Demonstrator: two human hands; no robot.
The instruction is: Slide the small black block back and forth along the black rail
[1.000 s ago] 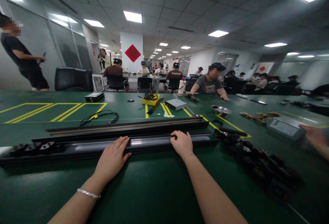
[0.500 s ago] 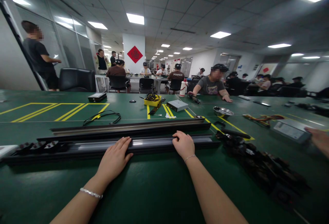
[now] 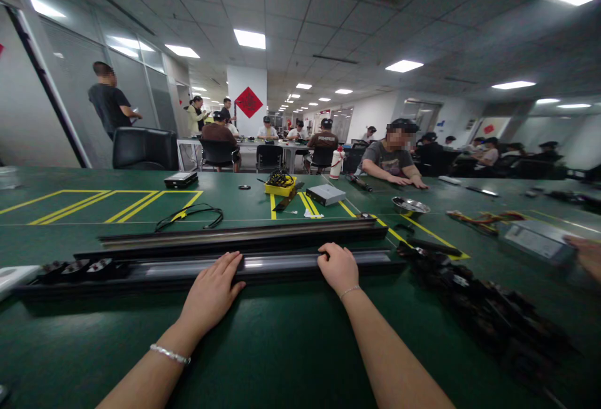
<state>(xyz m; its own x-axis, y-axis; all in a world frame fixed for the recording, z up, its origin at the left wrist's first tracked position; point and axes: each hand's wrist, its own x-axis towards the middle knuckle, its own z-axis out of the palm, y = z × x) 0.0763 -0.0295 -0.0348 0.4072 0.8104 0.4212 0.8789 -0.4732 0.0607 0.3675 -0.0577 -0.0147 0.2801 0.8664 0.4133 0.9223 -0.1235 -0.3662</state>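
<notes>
A long black rail (image 3: 277,262), with a shiny grey strip along its inside, lies across the green table in front of me. My left hand (image 3: 216,284) rests on it left of the middle, fingers stretched out and thumb apart. Farther right, my right hand (image 3: 339,266) has its fingers bent over the same rail; their tips are partly hidden. Several round black parts with metal pins (image 3: 100,267) sit at the rail's left end. Just behind lies a second long dark rail (image 3: 244,233), which neither hand touches.
A dark jumble of black parts (image 3: 488,309) lies to the right, near a silver metal box (image 3: 535,240) with another person's hand (image 3: 585,252) beside it. Farther back are a metal bowl (image 3: 410,205), a grey box (image 3: 325,194), a yellow tray (image 3: 280,188) and a black cable (image 3: 190,213).
My hands stay on the rail, and the view has shifted slightly. Across the table, the seated person's hands have come together. The standing person at the left appears farther right.
</notes>
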